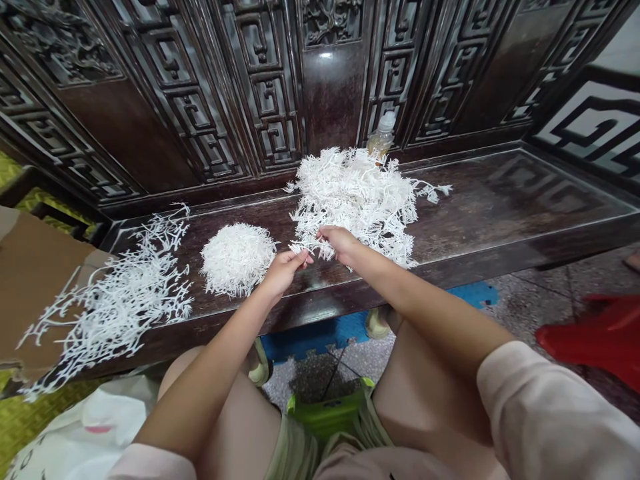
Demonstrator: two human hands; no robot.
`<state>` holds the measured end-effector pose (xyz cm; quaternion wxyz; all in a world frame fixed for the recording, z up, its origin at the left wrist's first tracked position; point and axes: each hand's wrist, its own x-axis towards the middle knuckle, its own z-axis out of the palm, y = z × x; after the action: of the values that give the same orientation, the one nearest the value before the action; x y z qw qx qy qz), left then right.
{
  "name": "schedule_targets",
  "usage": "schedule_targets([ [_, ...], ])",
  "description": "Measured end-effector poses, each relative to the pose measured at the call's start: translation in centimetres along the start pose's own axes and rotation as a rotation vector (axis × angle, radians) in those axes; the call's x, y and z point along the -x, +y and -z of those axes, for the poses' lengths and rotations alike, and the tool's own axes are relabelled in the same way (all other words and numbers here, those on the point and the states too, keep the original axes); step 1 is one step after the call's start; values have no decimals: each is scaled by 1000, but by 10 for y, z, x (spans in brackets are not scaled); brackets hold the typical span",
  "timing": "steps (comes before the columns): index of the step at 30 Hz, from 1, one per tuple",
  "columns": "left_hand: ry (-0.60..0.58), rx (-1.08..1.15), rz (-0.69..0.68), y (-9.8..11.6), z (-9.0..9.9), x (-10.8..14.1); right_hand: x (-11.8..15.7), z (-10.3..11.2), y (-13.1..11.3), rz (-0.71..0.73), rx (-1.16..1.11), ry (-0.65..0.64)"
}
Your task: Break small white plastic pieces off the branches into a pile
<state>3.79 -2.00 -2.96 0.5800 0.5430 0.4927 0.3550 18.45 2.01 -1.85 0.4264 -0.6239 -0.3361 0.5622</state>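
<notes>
My left hand (pixel 284 273) and my right hand (pixel 340 243) meet above a dark wooden bench top (pixel 480 220), pinching a small tuft of white branching sprigs (pixel 313 248) between them. Just right of my right hand lies a large loose heap of these sprigs (pixel 355 200). It touches that hand's fingers. To the left of my left hand, a dense round mound of fine white sprigs (pixel 237 259) sits apart from it. Further left, a loose spread of sprigs (pixel 125 300) runs over the bench edge onto brown cardboard (pixel 35 280).
A plastic bottle (pixel 381 135) stands behind the heap against the carved dark wood backboard (pixel 265 87). Below the bench are a blue foam mat (pixel 320 333), a green bag (pixel 325 413), a red plastic stool (pixel 595 340) and a white plastic bag (pixel 85 427).
</notes>
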Motion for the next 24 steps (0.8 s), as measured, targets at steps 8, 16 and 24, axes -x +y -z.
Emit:
schedule_targets([
  [8,-130,-134,-139,20,-25,25,-15,7,0,188,6,376],
  [16,-260,-431,-121,38,-16,50,-39,65,-19,-21,-85,459],
  [24,404,-1310,169,9,79,-9,2,5,-8,64,69,-33],
])
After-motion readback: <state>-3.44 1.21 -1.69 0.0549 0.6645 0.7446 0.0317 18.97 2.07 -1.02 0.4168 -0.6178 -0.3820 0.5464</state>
